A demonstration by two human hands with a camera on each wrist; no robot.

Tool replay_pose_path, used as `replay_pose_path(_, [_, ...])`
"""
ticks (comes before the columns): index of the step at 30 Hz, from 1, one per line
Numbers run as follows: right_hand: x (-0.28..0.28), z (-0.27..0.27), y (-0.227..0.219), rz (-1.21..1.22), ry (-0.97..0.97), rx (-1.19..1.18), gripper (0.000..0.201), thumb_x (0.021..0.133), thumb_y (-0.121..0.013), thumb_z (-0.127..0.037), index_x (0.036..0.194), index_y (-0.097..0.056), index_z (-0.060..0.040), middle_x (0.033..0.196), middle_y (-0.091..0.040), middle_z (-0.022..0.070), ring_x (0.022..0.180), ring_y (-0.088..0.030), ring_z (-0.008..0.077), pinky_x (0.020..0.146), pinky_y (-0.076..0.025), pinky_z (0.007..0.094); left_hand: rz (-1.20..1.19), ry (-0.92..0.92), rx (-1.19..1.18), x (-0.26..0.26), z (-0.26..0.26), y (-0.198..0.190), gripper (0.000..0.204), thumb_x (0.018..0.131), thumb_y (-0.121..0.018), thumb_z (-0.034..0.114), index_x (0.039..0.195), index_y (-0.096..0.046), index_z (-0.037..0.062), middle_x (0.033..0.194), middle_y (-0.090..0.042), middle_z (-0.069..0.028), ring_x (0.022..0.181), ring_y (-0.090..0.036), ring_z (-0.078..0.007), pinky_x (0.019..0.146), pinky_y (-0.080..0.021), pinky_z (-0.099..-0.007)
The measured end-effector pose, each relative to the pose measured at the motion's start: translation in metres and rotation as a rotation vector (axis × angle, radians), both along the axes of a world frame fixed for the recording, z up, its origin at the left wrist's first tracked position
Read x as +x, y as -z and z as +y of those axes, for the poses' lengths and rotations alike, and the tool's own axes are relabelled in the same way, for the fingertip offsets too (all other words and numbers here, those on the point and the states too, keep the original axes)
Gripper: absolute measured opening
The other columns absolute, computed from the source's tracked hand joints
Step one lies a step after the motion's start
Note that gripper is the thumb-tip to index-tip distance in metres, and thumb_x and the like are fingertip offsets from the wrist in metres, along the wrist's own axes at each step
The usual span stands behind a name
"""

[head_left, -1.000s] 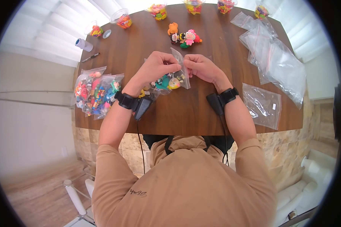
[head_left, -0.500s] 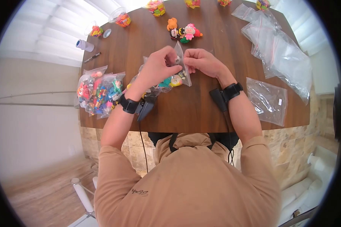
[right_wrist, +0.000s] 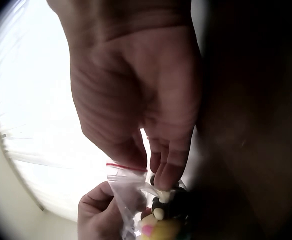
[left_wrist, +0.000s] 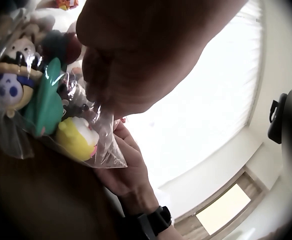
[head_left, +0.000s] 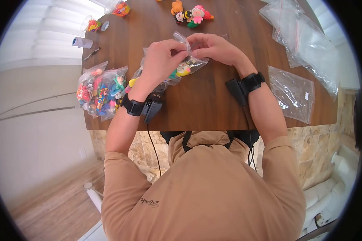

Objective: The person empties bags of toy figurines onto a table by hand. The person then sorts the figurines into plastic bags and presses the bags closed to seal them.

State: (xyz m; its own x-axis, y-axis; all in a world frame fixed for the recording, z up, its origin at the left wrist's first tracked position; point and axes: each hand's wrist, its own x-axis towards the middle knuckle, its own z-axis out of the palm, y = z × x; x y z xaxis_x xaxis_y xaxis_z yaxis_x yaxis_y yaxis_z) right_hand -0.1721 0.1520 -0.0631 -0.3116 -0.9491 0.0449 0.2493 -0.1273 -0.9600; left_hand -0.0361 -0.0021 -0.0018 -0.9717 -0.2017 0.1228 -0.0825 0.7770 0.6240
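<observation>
A clear zip bag (head_left: 198, 62) full of small toy figures is held up in front of the person. My left hand (head_left: 159, 60) pinches its upper edge between thumb and fingers. From the other side my right hand (head_left: 218, 49) grips the same edge, fingertips close to the left ones. A red zip line (right_wrist: 127, 167) shows along the bag's mouth in the right wrist view. Inside are a yellow figure (left_wrist: 77, 138), a teal figure (left_wrist: 46, 102) and a blue-and-white one (left_wrist: 11, 90). The left hand covers part of the bag in the head view.
Filled bags of figures (head_left: 102, 90) lie at the left, near a pen (head_left: 92, 54), a white bottle (head_left: 83, 42) and cups of colourful pieces (head_left: 120, 9). Loose figures (head_left: 193, 15) sit at the back. Flat plastic bags (head_left: 291, 94) lie to the right.
Both hands have moved farther forward with the bag, as the head view also shifts. The bag's top, earlier standing flat between the hands, is now bent over and gathered at the fingertips.
</observation>
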Motion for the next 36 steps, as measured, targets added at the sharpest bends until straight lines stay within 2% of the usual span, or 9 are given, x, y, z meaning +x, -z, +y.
replay_pose_path(5, [-0.007, -0.003, 0.007, 0.323, -0.007, 0.075, 0.028, 0.088, -0.069, -0.015, 0.111, -0.069, -0.0007, 0.089, -0.068, 0.0011, 0.083, -0.061, 0.0097, 0.076, -0.048, 0.0260, 0.024, 0.071, 0.001, -0.001, 0.001, -0.002, 0.013, 0.085, -0.072, 0.007, 0.095, -0.071, -0.0011, 0.080, -0.068, -0.0078, 0.068, -0.063, -0.0137, 0.064, -0.050, -0.0264])
replay_pose_path(8, [-0.009, -0.004, 0.005, 0.484, 0.026, 0.111, 0.023, 0.088, -0.071, -0.017, 0.104, -0.070, -0.0004, 0.082, -0.067, 0.0009, 0.078, -0.060, 0.0091, 0.073, -0.047, 0.0259, -0.022, 0.061, -0.027, -0.001, -0.001, -0.008, 0.012, 0.087, -0.069, 0.007, 0.095, -0.069, -0.0019, 0.081, -0.066, -0.0078, 0.069, -0.061, -0.0152, 0.064, -0.049, -0.0267])
replay_pose_path(15, [-0.008, -0.003, 0.006, 0.141, -0.131, -0.011, 0.013, 0.094, -0.065, -0.014, 0.088, -0.066, -0.0026, 0.076, -0.061, -0.0029, 0.073, -0.056, 0.0059, 0.070, -0.046, 0.0244, -0.038, 0.155, -0.074, 0.003, -0.003, -0.018, 0.010, 0.089, -0.067, 0.006, 0.092, -0.065, -0.0035, 0.082, -0.063, -0.0086, 0.068, -0.057, -0.0157, 0.063, -0.046, -0.0271])
replay_pose_path(21, [-0.006, -0.003, 0.007, 0.086, -0.169, -0.024, 0.013, 0.096, -0.062, -0.014, 0.094, -0.065, -0.0022, 0.084, -0.062, -0.0009, 0.078, -0.057, 0.0074, 0.075, -0.048, 0.0251, -0.209, 0.101, 0.169, 0.005, -0.009, -0.020, 0.008, 0.091, -0.066, 0.006, 0.091, -0.065, -0.0021, 0.078, -0.059, 0.0019, 0.072, -0.052, -0.0039, 0.063, -0.043, -0.0225])
replay_pose_path(23, [-0.006, -0.002, 0.005, 0.093, -0.163, -0.020, 0.013, 0.097, -0.061, -0.015, 0.096, -0.064, -0.0022, 0.086, -0.063, -0.0006, 0.079, -0.058, 0.0079, 0.076, -0.049, 0.0255, -0.300, 0.140, 0.408, 0.001, -0.020, -0.016, 0.008, 0.091, -0.065, 0.006, 0.090, -0.065, -0.0010, 0.080, -0.058, 0.0061, 0.074, -0.050, -0.0011, 0.065, -0.042, -0.0209])
replay_pose_path(27, [-0.004, -0.003, 0.004, 0.154, -0.123, -0.005, 0.016, 0.100, -0.059, -0.017, 0.099, -0.063, -0.0023, 0.091, -0.064, -0.0010, 0.084, -0.058, 0.0078, 0.079, -0.049, 0.0248, -0.347, 0.187, 0.481, -0.009, -0.026, -0.019, 0.008, 0.092, -0.063, 0.007, 0.090, -0.065, -0.0006, 0.081, -0.059, 0.0060, 0.074, -0.050, -0.0014, 0.066, -0.042, -0.0198])
replay_pose_path(29, [-0.003, -0.005, 0.005, 0.137, -0.091, -0.023, 0.017, 0.099, -0.059, -0.019, 0.099, -0.063, -0.0023, 0.091, -0.064, -0.0006, 0.083, -0.059, 0.0080, 0.077, -0.050, 0.0245, -0.356, 0.091, 0.533, -0.011, -0.026, -0.021, 0.009, 0.092, -0.062, 0.008, 0.089, -0.065, 0.0001, 0.081, -0.059, 0.0057, 0.075, -0.050, -0.0012, 0.067, -0.043, -0.0194])
replay_pose_path(31, [-0.003, -0.005, 0.005, 0.112, 0.052, 0.070, 0.018, 0.098, -0.062, -0.021, 0.099, -0.063, -0.0026, 0.091, -0.065, 0.0005, 0.081, -0.060, 0.0082, 0.073, -0.051, 0.0233, -0.290, 0.080, 0.447, -0.008, -0.025, -0.015, 0.012, 0.091, -0.063, 0.010, 0.091, -0.065, -0.0015, 0.081, -0.062, 0.0021, 0.074, -0.053, -0.0033, 0.067, -0.045, -0.0223])
replay_pose_path(36, [-0.002, 0.000, -0.009, -0.090, -0.086, 0.175, 0.016, 0.094, -0.065, -0.019, 0.098, -0.064, -0.0028, 0.087, -0.065, 0.0008, 0.075, -0.060, 0.0068, 0.067, -0.051, 0.0225, -0.067, -0.011, 0.433, -0.001, -0.011, -0.002, 0.021, 0.090, -0.065, 0.015, 0.099, -0.065, -0.0040, 0.089, -0.068, -0.0047, 0.076, -0.062, -0.0077, 0.069, -0.050, -0.0267])
